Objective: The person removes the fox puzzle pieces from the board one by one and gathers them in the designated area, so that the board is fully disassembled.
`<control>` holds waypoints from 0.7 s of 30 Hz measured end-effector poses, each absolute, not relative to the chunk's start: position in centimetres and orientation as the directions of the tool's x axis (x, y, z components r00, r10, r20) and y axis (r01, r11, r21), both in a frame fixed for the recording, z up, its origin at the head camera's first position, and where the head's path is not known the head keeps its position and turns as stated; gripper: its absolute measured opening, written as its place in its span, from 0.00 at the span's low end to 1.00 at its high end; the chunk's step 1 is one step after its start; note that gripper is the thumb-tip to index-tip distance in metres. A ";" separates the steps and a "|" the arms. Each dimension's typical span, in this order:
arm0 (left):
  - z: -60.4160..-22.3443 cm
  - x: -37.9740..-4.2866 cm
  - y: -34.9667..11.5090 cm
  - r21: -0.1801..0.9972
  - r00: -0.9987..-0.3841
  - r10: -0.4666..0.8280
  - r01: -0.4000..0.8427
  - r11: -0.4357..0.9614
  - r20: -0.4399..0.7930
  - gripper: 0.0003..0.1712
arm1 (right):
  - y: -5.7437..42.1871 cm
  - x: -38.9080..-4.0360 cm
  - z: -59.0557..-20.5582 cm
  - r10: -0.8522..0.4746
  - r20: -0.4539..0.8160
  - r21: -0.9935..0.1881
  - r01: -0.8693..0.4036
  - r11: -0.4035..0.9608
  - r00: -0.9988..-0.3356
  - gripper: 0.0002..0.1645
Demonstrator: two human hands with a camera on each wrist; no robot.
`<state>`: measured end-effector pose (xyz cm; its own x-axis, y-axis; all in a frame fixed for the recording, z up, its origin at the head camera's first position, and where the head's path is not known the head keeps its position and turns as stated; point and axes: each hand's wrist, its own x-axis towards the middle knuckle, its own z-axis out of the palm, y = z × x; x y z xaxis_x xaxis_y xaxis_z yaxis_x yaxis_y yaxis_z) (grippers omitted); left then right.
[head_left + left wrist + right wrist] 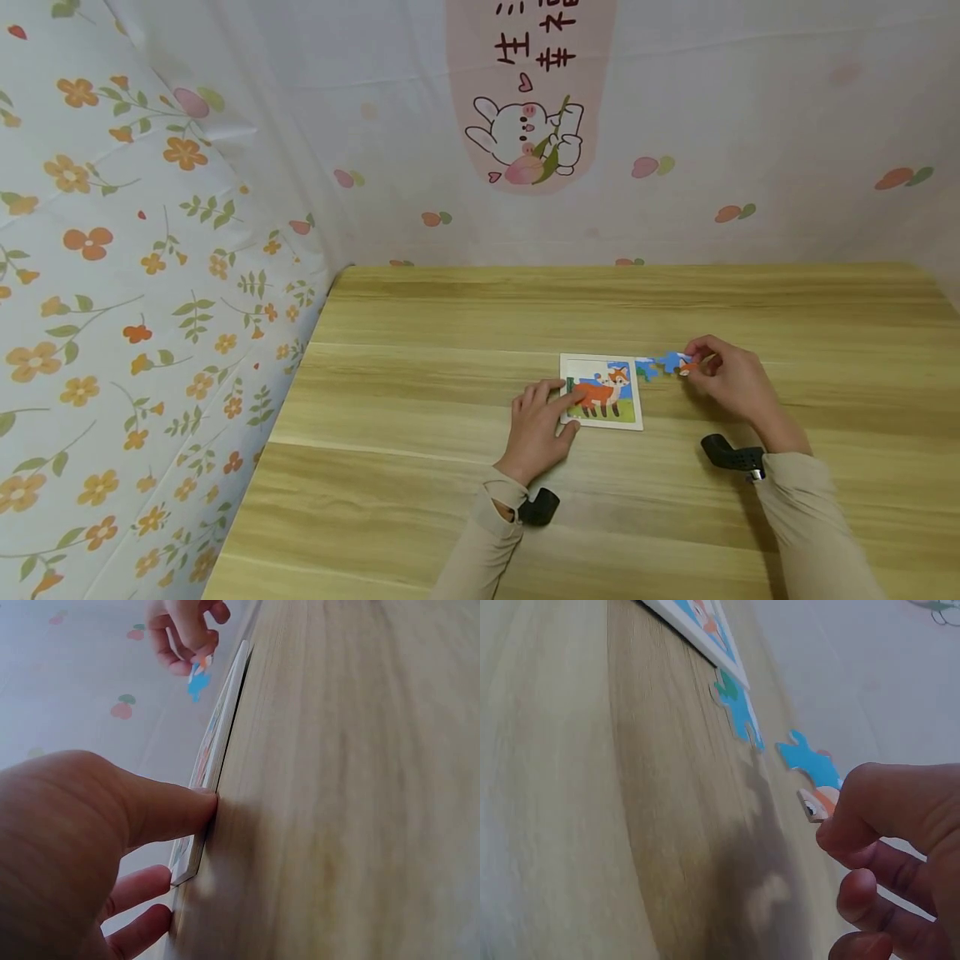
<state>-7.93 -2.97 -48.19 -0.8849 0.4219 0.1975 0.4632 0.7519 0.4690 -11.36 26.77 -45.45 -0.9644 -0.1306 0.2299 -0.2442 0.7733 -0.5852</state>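
One puzzle piece (808, 762), pinched by right hand (727, 382), I locate right of puzzle board (587, 367); left hand (537, 432), fingers apart, touches board

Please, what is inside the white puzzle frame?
Inside the white puzzle frame, fox puzzle pieces lie joined; the upper-left area looks pale and bare. The left hand covers part of the left side; what lies under it cannot be seen.

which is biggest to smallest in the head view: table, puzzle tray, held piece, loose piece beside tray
1. Table
2. Puzzle tray
3. Held piece, loose piece: unranked, right hand partly covers the first
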 end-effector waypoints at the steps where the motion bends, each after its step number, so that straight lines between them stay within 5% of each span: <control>1: -48.2 -7.9 -3.0 0.469 -0.885 0.422 0.462 0.752 0.196 0.21 | 26.9 -11.4 -45.4 -0.130 0.218 -0.592 -0.238 0.770 -0.967 0.15; 21: -48.1 -7.9 -3.0 0.472 -0.880 0.428 0.471 0.745 0.203 0.22 | 28.2 -12.4 -46.4 -0.208 0.074 -0.623 -0.208 0.754 -0.975 0.13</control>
